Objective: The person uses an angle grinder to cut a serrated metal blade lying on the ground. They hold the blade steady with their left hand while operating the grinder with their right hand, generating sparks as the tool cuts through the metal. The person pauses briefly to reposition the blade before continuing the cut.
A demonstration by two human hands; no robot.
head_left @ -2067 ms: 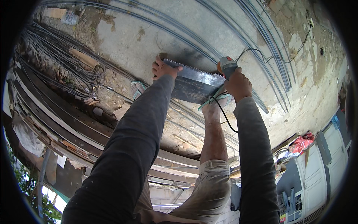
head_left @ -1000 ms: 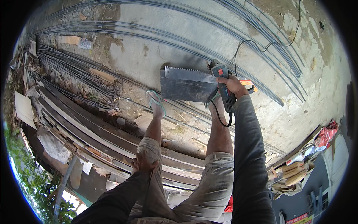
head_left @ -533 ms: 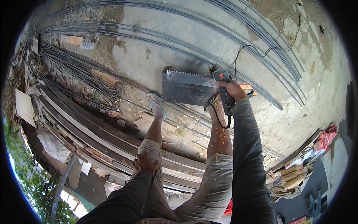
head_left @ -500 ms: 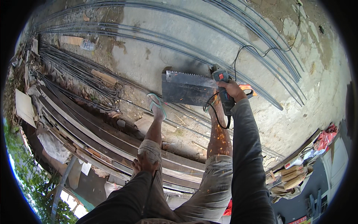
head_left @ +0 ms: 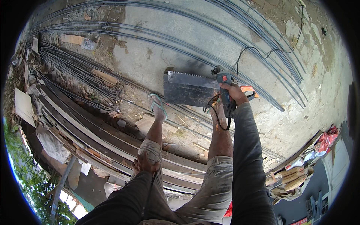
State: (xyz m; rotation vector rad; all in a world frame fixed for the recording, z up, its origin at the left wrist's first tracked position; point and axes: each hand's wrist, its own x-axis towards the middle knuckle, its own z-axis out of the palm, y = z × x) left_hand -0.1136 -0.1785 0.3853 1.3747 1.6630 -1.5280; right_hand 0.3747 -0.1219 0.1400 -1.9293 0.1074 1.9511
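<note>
Grinder [head_left: 226, 98] in our right hand [head_left: 237, 94], fingers wrapped round its body, presumably for control | saw [head_left: 190, 80] beneath these fingers, reaching left across a board [head_left: 187, 93], likely for support | our left fingers draped over knee [head_left: 150, 147], gripping or not, we cannot tell; seemingly bracing.

Daylight falls across a rough, stained grey concrete floor [head_left: 137, 65].

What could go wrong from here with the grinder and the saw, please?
Sparks show against the bare right shin and might burn it. Only the right hand holds the grinder, while the left hand rests on the left knee, so the grinder could kick or the saw might shift. The power cord loops close to the grinder and could snag.
</note>
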